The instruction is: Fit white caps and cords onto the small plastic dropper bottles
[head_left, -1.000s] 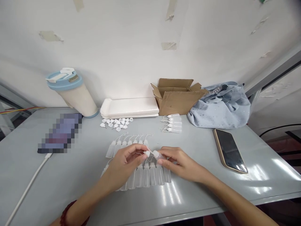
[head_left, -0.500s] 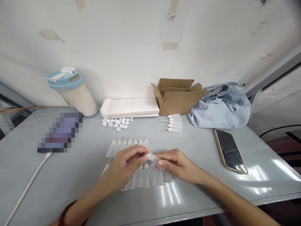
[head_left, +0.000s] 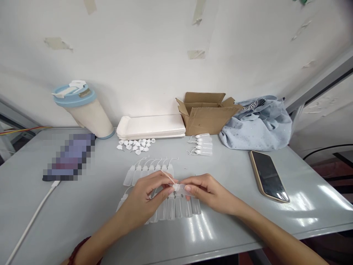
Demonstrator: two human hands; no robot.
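L hand pinches white cap at neck of small bottle; R hand grips its body, betw. both hands. More bottles just under grip. Prob. best: cap/neck aligned, light squeeze (soft wall), strap clear of fingertips.

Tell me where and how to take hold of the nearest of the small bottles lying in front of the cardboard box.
Pinch the nearest bottle by its translucent body, near the right end, probably best coming from the right. It lies on its side with that end free, its white cap and thin strap point left, and the other bottles crowd its far side.
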